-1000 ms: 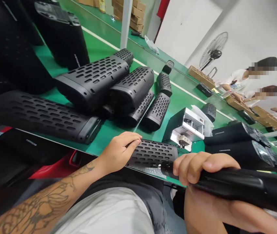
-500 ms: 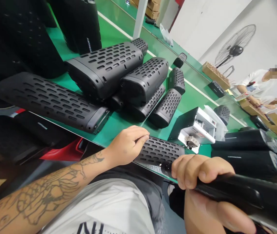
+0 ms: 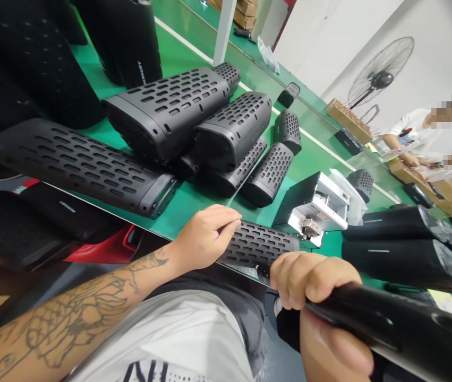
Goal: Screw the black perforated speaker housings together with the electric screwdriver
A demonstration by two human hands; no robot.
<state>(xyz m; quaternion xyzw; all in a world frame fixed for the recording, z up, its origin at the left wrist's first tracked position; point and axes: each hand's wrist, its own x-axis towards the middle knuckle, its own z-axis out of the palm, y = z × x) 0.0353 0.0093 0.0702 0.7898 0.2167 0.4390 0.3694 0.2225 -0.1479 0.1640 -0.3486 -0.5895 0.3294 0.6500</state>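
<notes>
Along the front edge of the green worktop (image 3: 188, 201), at lower centre of the frame, see a dark slotted casing (image 3: 263, 244) lying lengthwise, slots uppermost. Over its left end, note the left hand (image 3: 210, 236), with fingers pressed together and thumb laid alongside; cannot tell from this angle about gripping or merely resting, nor about any small part between the fingertips. At lower right, note the right hand (image 3: 317, 276), with fingers wrapped closely round a black handheld tool (image 3: 385, 323), slanting in from the right of the frame. Front end near the casing's near-side edge; too hidden by the knuckles to tell touching from apart.

For good work here, probably best to brace the casing flat with the left hand, against rocking on its rounded sides. Hold the tool steady and in line with its contact spot, pressing along its length rather than sideways. Better to leave the left fingertips well away from the tip. Watch for slipping off the curved edge, with likely scratches to the dark finish. Mind the small silver-and-black machine (image 3: 311, 212) just beyond the casing's right end, and the other slotted casings (image 3: 170, 109) towards upper left.
</notes>
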